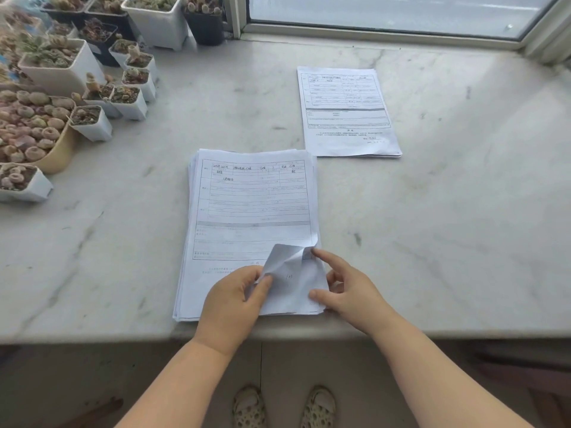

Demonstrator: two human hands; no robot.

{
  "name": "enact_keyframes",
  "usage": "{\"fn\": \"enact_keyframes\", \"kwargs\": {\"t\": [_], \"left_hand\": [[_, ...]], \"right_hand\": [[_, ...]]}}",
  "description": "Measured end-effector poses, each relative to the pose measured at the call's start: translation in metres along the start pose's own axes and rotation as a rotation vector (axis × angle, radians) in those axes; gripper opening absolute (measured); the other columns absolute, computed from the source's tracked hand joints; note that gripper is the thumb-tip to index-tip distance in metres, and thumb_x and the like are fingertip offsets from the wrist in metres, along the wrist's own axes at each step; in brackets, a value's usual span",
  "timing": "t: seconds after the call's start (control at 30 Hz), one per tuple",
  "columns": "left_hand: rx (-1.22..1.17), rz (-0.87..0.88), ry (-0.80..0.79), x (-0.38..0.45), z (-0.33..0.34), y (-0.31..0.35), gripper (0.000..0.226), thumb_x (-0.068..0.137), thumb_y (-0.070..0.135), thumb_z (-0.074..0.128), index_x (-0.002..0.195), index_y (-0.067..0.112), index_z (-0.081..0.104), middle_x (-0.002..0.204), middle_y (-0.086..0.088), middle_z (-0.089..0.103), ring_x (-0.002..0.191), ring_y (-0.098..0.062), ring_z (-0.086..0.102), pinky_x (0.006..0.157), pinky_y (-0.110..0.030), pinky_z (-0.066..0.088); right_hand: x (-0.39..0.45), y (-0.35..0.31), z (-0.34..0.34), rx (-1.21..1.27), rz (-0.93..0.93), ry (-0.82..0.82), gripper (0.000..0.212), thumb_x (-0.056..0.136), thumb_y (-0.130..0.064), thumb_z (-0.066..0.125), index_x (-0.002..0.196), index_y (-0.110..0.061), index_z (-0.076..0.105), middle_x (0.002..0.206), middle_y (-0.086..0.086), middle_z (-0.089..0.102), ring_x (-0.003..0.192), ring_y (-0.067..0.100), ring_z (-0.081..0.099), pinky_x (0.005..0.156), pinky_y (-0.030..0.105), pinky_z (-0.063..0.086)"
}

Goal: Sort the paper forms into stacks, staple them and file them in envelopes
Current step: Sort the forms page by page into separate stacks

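While writing blurs, hands (293,291) lift form (290,273) corner.

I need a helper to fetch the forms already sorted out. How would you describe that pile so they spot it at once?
On the marble sill below the window, two paper piles lie. Take the smaller stack, farther back toward the glass. Unlike the near stack at the edge, it lies flat and no hand touches it.

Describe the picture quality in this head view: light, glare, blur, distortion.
Head view: soft daylight comes from the window, leaving a pale sheen on the marble ledge and only faint shadows; wide-angle bending curves the ledge edge and window frame; the plant pots at far left are smeared; print on the near stack and far stack is too soft to read; both hands look fairly sharp.
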State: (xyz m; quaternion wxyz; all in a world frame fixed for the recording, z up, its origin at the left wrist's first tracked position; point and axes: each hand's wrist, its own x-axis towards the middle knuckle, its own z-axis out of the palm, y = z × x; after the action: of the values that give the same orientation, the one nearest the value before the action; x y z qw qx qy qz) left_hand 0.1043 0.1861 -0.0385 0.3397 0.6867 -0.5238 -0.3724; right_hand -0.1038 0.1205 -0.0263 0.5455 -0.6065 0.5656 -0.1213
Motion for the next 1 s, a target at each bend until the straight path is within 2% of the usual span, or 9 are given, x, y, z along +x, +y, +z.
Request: {"fn": "enact_keyframes", "kwargs": {"t": [0.1,0.2,0.33,0.47,0.6,0.7,0.77,0.9,1.0], "left_hand": [[0.002,-0.026,-0.026,0.0,-0.002,0.003,0.037,0.083,0.056,0.045,0.083,0.028,0.068,0.077,0.006,0.067,0.077,-0.013,0.062,0.072,-0.037,0.051],[-0.006,-0.045,-0.051,0.0,-0.003,0.003,0.026,0.078,0.056,0.058,0.08,0.031,0.067,0.089,0.02,0.069,0.09,0.0,0.062,0.078,-0.017,0.046],[0.038,-0.016,-0.122,-0.005,-0.006,-0.004,0.025,0.07,0.028,0.085,0.086,0.029,0.066,0.105,0.03,0.063,0.106,0.014,0.053,0.086,0.001,0.033],[-0.058,0.008,-0.108,-0.002,-0.008,-0.003,0.002,0.084,0.029,0.067,0.083,0.03,0.068,0.095,0.026,0.068,0.095,0.007,0.06,0.082,-0.007,0.04],[-0.106,0.023,-0.04,-0.001,-0.007,0.001,0.042,0.086,0.05,0.042,0.066,0.014,0.046,0.059,0.009,0.034,0.058,-0.005,0.032,0.055,-0.02,0.026],[-0.125,-0.023,-0.046,-0.003,-0.007,0.0,0.041,0.083,0.059,0.036,0.06,0.026,0.047,0.059,0.017,0.047,0.061,0.0,0.045,0.059,-0.012,0.032],[-0.164,-0.068,-0.068,-0.004,-0.007,-0.002,0.046,0.08,0.064,0.035,0.074,0.034,0.069,0.089,0.03,0.067,0.093,0.013,0.057,0.08,-0.002,0.036],[-0.137,-0.064,-0.129,-0.009,-0.009,0.006,0.038,0.079,0.061,0.046,0.084,0.039,0.075,0.115,0.026,0.062,0.115,0.013,0.049,0.09,0.002,0.031],[-0.046,0.071,0.073,-0.015,-0.01,0.01,0.036,0.083,0.052,0.048,0.1,0.03,0.071,0.124,0.024,0.057,0.122,0.012,0.045,0.098,-0.002,0.029]], "right_hand": [[0.004,-0.003,0.009,-0.067,0.037,0.084,0.065,0.077,-0.032,0.077,0.122,-0.057,0.037,0.069,-0.004,0.05,0.061,0.01,0.053,0.07,0.038,0.052],[0.006,-0.006,0.011,-0.073,0.063,0.129,0.06,0.076,-0.038,0.075,0.123,-0.046,0.039,0.066,-0.002,0.047,0.059,0.014,0.05,0.063,0.037,0.049],[0.004,-0.016,0.011,-0.128,0.077,0.136,0.057,0.081,-0.031,0.067,0.13,-0.042,0.039,0.066,-0.006,0.05,0.06,0.013,0.052,0.069,0.039,0.053],[0.002,-0.028,0.007,-0.239,0.093,0.206,0.06,0.078,-0.049,0.071,0.127,-0.041,0.038,0.091,-0.009,0.049,0.081,0.012,0.055,0.07,0.033,0.047],[0.005,-0.04,-0.004,-0.096,0.1,0.284,0.032,0.09,-0.05,0.059,0.097,-0.019,0.058,0.088,-0.002,0.061,0.07,0.014,0.055,0.062,0.026,0.041],[0.007,-0.055,-0.007,0.298,0.306,0.078,0.05,0.099,-0.052,0.041,0.093,-0.008,0.066,0.077,0.01,0.071,0.054,0.017,0.059,0.052,0.025,0.046],[0.008,-0.058,-0.006,0.334,0.415,-0.017,0.06,0.096,-0.059,0.041,0.098,-0.005,0.067,0.085,0.014,0.073,0.058,0.019,0.064,0.053,0.026,0.051],[0.014,-0.051,0.005,0.045,0.309,-0.018,0.007,0.088,-0.01,0.059,0.087,-0.011,0.065,0.084,0.009,0.067,0.07,0.025,0.066,0.065,0.037,0.058],[0.012,-0.038,0.0,0.049,0.252,0.12,0.022,0.081,0.0,0.049,0.079,-0.015,0.066,0.076,0.007,0.064,0.067,0.022,0.057,0.064,0.031,0.047]]}}
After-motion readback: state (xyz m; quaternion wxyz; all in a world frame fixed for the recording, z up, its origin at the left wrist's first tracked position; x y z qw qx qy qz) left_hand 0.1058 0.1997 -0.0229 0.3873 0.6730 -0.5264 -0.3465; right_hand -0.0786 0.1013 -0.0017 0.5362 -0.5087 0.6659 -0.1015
